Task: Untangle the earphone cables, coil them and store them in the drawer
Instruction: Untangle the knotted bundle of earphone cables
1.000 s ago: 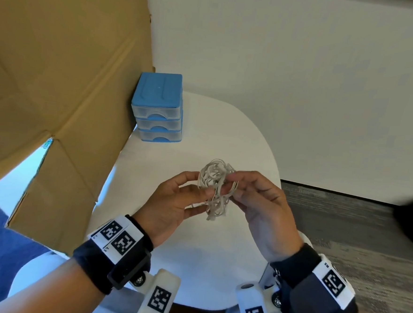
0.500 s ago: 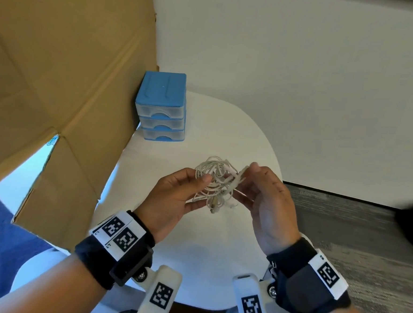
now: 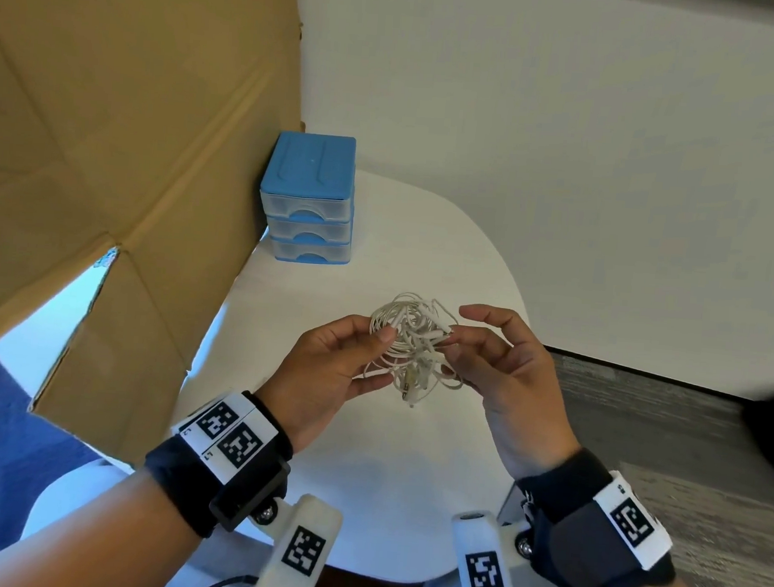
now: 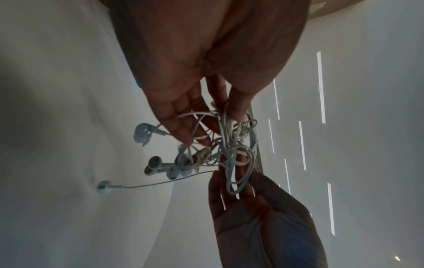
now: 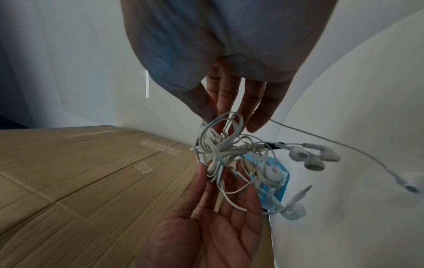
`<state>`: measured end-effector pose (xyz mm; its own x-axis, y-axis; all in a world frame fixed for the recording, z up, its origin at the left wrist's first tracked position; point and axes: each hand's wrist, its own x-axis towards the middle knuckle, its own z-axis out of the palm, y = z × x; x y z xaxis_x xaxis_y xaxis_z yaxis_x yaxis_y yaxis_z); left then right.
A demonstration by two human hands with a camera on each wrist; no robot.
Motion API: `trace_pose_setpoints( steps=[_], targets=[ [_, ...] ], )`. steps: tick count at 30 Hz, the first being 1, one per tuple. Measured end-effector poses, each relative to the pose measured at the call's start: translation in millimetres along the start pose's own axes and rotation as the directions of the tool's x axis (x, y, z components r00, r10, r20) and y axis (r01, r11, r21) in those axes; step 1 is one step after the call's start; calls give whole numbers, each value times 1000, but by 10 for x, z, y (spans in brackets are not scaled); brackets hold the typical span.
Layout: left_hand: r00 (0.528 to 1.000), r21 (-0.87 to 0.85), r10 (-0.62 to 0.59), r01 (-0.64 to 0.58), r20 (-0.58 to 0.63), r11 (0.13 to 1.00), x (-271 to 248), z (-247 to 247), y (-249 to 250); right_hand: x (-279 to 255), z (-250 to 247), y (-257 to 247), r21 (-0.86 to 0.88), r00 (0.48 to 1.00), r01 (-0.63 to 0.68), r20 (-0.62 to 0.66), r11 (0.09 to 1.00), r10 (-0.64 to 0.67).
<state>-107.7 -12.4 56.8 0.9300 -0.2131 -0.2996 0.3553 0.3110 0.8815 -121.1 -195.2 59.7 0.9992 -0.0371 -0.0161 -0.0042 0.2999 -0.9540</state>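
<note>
At the far left edge of the tabletop (image 3: pixel 409 478), against the cardboard sheet (image 3: pixel 112 136), I see the blue drawer unit (image 3: pixel 308 198); all three drawers appear shut.

My left hand (image 3: pixel 324 371) is raised above the middle of the tabletop. Its fingers (image 4: pixel 181 130) are curled through the earphone tangle (image 3: pixel 411 345), with the thumb pressed onto the upper loops, so this hand bears the bundle.

The earphone tangle hangs between both hands, clear of the tabletop. It is an unsorted knot of white cable. Several earbuds (image 5: pixel 309 156) and a plug (image 5: pixel 302 193) dangle free beneath it.

My right hand (image 3: pixel 507 375) pinches a cable end at the right side of the knot between thumb and a fingertip; the remaining fingers (image 5: pixel 259 108) are spread and loosely extended.

Judged stage: untangling barely begun; coiling and storing not yet started.

Hazards, as I judge them:
- Pulling the pinched end outward before finding its path could cinch the loops tighter.
- A dangling earbud may snag in a loop and load the thin cable at its joint.
- One thin strand trails off to an earbud apart from the rest (image 5: pixel 410 187); it could catch when I separate the hands.
- A loose left grip could let the bundle drop onto the tabletop.
</note>
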Motion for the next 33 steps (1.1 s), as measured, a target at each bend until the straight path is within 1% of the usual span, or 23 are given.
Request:
trace_pose_setpoints(
  steps=[5,8,13,15,18,21,24,28,30,33],
  targets=[
    [999,27,40,-39,-27,999,-9,16,0,-23,52,-23,17,1000,-5,11,1000,4],
    [998,43,43,-41,-38,998,-18,31,-11,-16,79,11,27,1000,-8,-20,1000,9],
    [997,75,46,-42,-56,996,-25,33,-28,-2,78,91,-39,998,7,-59,999,-10],
    [996,104,59,-52,-69,993,-20,34,-36,-3,64,97,-39,998,7,-61,999,-9],
    [993,172,88,-73,-82,982,-11,30,-59,-7,37,94,15,997,-24,-69,1000,24],
    [992,263,104,-82,-69,961,2,21,-107,-22,24,86,15,998,-44,-46,999,45],
    [994,306,94,-71,-60,949,-1,34,-126,-42,18,99,-50,1000,-23,-11,998,22],
    [987,301,129,-94,-96,949,7,49,-110,-82,48,117,-212,992,123,58,969,-113],
    [985,283,137,-103,-102,954,7,54,-109,-81,51,134,-286,988,154,49,946,-146],
    [990,241,130,-112,-59,964,-20,74,-105,-73,62,137,-349,980,194,34,917,-195]
  ],
)
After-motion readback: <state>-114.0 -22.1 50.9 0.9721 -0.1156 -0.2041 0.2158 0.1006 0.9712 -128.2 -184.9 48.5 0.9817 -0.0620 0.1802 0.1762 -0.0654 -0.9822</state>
